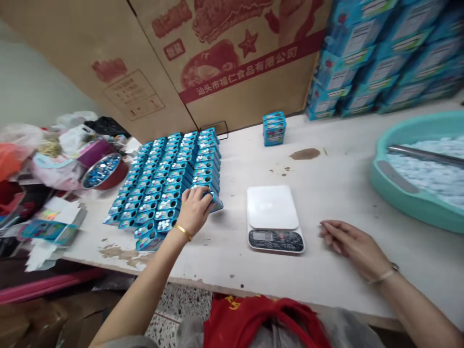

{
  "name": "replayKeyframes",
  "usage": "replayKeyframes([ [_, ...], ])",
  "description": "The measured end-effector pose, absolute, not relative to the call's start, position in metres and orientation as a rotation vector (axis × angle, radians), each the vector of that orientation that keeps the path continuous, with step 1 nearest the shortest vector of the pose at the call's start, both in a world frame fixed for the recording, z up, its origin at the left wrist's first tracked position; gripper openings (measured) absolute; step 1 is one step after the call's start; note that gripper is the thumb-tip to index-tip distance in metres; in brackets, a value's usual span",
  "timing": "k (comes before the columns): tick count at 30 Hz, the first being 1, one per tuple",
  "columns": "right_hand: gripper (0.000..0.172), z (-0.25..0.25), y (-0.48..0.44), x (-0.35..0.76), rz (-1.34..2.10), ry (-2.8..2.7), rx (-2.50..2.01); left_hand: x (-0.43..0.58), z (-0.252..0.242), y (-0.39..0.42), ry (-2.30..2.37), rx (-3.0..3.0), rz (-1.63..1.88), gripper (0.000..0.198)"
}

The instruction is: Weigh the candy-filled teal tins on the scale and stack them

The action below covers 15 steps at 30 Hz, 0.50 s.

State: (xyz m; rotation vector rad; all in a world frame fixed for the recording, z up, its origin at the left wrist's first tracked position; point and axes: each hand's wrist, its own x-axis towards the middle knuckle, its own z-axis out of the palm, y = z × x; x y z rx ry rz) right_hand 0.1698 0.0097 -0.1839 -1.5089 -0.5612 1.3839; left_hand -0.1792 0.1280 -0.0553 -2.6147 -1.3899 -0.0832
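Curling left hand over a blue tin, right hand open.

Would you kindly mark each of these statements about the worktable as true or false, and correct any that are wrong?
1. The left hand is curled over a blue rectangular metal tin at the corner of the packed rows. True.
2. The right hand is gripping the white digital scale. False: it lies open on the white table, to the right of the scale and apart from it.
3. The round teal plastic basin holds a heap of small white pieces with a long metal bar lying across them. True.
4. The gold bangle is on the right wrist. False: it is on the left wrist.
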Motion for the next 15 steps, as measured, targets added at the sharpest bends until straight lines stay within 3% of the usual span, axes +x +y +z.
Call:
replayKeyframes([
  [5, 0.038, -0.182, 0.015, 0.175, 1.421, -0.523, -1.443, -0.096, -0.027, 0.13, -1.084, -2.934, -0.055, 0.021],
  [12, 0.036, -0.183, 0.018, 0.177, 1.443, -0.489, -1.412, -0.019, -0.048, 0.15, -0.826, -2.97, 0.182, 0.016],
  [15, 0.035, -0.18, 0.019, 0.18, 1.465, -0.48, -1.409, -0.018, -0.048, 0.155, -0.786, -3.065, 0.082, 0.019],
])
